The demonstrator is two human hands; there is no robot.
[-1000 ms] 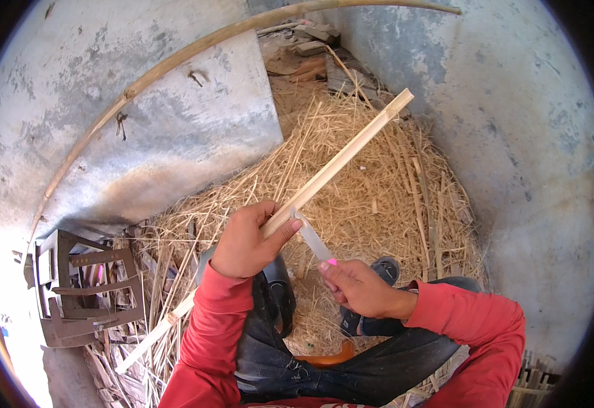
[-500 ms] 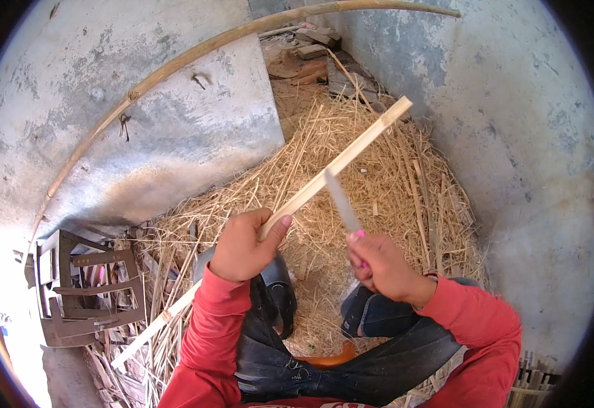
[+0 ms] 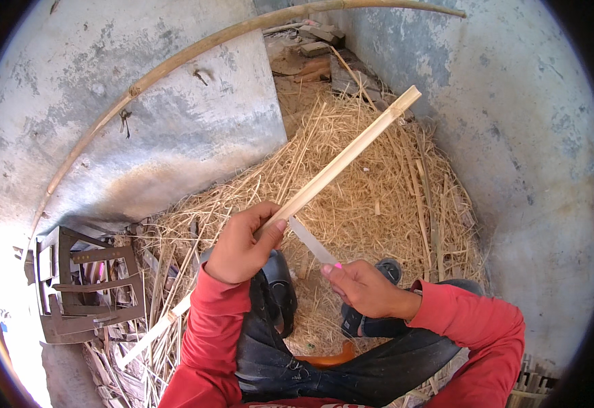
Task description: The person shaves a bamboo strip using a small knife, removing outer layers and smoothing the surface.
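A long split bamboo strip (image 3: 348, 156) runs slantwise from the lower left up to the right, its pale inner face showing. My left hand (image 3: 246, 241) is wrapped round it near the middle, thumb on top. In my right hand (image 3: 361, 285) is a knife (image 3: 312, 241) with a pink handle, most of which my fingers hide. The blade's tip lies at the strip's edge, close by my left thumb. Whether the blade touches the strip I cannot tell.
Straw-like shavings (image 3: 392, 183) are heaped ahead, between two weathered walls (image 3: 515, 136). A long bent pole (image 3: 174, 61) arcs across the left wall. A broken dark frame (image 3: 96, 285) stands at left, near loose sticks (image 3: 151, 353). Something orange (image 3: 327, 357) lies between my legs.
The knife has come down along the strip toward my left hand, and my right hand has moved lower and left. The strip has turned slightly, showing more of its hollow side.
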